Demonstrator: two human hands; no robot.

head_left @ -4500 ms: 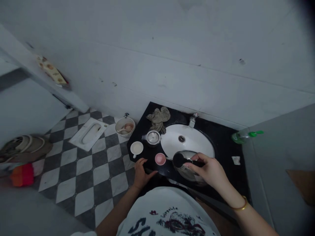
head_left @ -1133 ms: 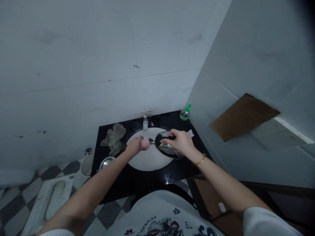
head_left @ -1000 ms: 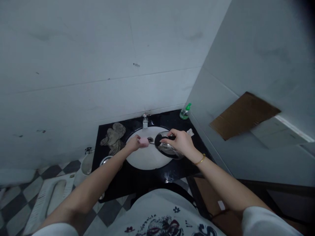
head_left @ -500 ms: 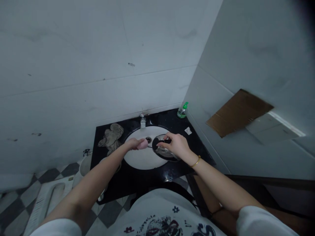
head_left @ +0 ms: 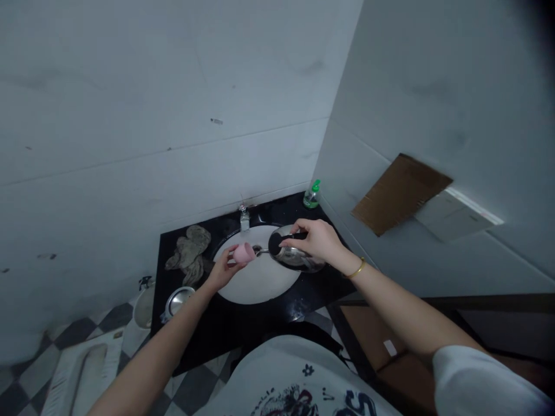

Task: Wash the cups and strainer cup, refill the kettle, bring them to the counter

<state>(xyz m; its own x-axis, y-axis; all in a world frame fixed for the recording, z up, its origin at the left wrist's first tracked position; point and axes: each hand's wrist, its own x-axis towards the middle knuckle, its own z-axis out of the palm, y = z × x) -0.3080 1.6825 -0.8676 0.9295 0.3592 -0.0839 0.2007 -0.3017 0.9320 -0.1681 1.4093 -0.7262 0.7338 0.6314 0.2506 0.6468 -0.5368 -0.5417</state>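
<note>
Fingers of the left hand [head_left: 222, 271] pinch, I note, a small round pink cup [head_left: 243, 253], tilted above the white oval basin [head_left: 255, 288]; the right hand [head_left: 321, 240] pinches a shiny steel kettle [head_left: 299, 260], spout [head_left: 262, 252] near the cup.

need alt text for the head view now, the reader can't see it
Over a white sink, the left hand holds a tilted pink cup and the right hand grips a steel kettle, its spout toward the cup. A grey cloth lies on the black counter left of the sink; a green-capped bottle stands at the back right.
</note>
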